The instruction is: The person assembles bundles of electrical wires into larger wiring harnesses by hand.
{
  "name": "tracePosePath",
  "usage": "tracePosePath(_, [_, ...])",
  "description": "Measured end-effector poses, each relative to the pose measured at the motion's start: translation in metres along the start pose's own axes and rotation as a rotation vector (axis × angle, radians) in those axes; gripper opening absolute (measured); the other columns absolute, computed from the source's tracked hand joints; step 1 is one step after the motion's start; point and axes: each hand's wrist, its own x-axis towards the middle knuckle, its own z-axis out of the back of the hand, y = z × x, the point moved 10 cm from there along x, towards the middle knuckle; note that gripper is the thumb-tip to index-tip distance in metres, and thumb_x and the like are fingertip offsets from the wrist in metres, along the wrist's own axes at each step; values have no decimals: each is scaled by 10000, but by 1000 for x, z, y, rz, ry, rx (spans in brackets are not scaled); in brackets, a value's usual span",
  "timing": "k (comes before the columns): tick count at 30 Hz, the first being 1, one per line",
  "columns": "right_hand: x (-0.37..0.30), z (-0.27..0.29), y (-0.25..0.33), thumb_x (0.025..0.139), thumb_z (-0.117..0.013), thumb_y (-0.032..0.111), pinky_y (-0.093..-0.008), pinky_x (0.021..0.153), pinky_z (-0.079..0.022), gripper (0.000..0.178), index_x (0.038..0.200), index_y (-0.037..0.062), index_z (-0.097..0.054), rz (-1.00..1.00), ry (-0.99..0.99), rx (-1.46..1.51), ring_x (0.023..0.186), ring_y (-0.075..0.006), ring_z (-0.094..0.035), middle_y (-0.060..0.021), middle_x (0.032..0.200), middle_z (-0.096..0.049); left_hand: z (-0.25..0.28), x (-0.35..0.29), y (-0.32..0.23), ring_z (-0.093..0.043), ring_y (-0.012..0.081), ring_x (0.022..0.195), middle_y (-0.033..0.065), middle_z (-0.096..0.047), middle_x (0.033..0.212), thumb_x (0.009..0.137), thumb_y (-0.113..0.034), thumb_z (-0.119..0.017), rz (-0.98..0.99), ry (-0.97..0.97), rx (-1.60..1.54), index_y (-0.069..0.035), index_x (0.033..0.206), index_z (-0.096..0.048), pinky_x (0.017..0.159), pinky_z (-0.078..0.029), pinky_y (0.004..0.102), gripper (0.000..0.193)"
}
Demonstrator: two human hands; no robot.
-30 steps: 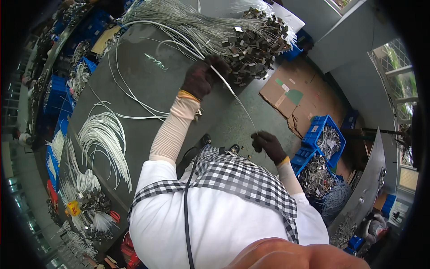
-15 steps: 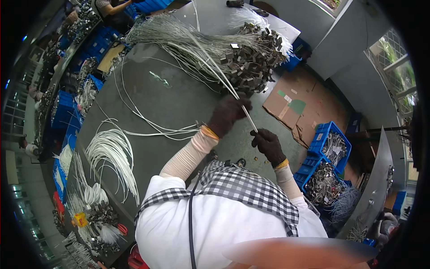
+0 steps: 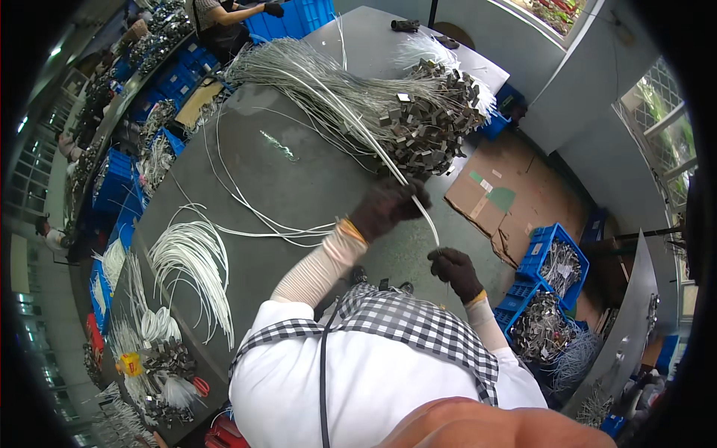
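My left hand (image 3: 387, 209), in a dark brown knitted glove, is closed round a few long white wires (image 3: 373, 145) in front of the pile. From there the wires slant up and left over the large heap of grey wires (image 3: 321, 71). Their short near end bends down to my right hand (image 3: 457, 273), gloved alike, whose closed fingertips pinch it. Dark metal end pieces (image 3: 429, 123) cluster at the heap's right end. Other loose white wires (image 3: 272, 222) run across the table to my left forearm; where they end is hidden there.
On the grey table (image 3: 254, 164), a fanned white wire bundle (image 3: 196, 257) lies at left. Further bundles and red-handled scissors (image 3: 201, 386) are at lower left. Blue crates (image 3: 539, 250) of metal parts stand at right beside flattened cardboard (image 3: 515, 179). Another person (image 3: 224, 19) works at the far left.
My right hand has moved down and slightly right, and the wire ends between my hands now curve instead of running straight. The view has shifted a little.
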Motion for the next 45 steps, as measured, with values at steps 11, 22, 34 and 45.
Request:
tracePosePath(11, [3, 15, -44, 963, -561, 61, -265, 664, -501, 203, 1126, -6, -662, 138, 30, -42, 722, -110, -598, -49, 824, -656, 16, 2, -17, -670, 277, 1017, 128, -677, 1046, 1009, -197, -541, 22, -102, -28, 14, 1144, -605, 925, -553, 429, 259])
tracePosePath(22, [35, 4, 90, 969, -567, 129, -329, 962, -479, 416, 1365, 6, -528, 388, 5, -122, 1075, -181, -614, -103, 1186, -650, -21, -21, 14, -664, 228, 998, 120, -679, 1027, 1005, -84, -480, -24, -48, 328, 21, 1146, -600, 925, -543, 364, 212])
tracePosePath(34, [62, -62, 160, 1012, -530, 227, -203, 499, -369, 296, 1209, 29, -629, 240, 14, -6, 545, -65, -452, 26, 694, -529, 3, -17, -7, -662, 209, 1000, 79, -698, 1106, 975, -104, -570, -2, 131, 742, 17, 1164, -634, 811, -538, 319, 233])
tracePosePath(45, [48, -73, 90, 1012, -540, 258, -189, 478, -333, 305, 1189, 21, -614, 137, 176, -82, 530, -40, -422, 1, 723, -576, 130, 24, -288, -646, 357, 1066, 190, -663, 1128, 1013, -190, -487, -568, -192, -375, -34, 1144, -582, 963, -508, 564, 225])
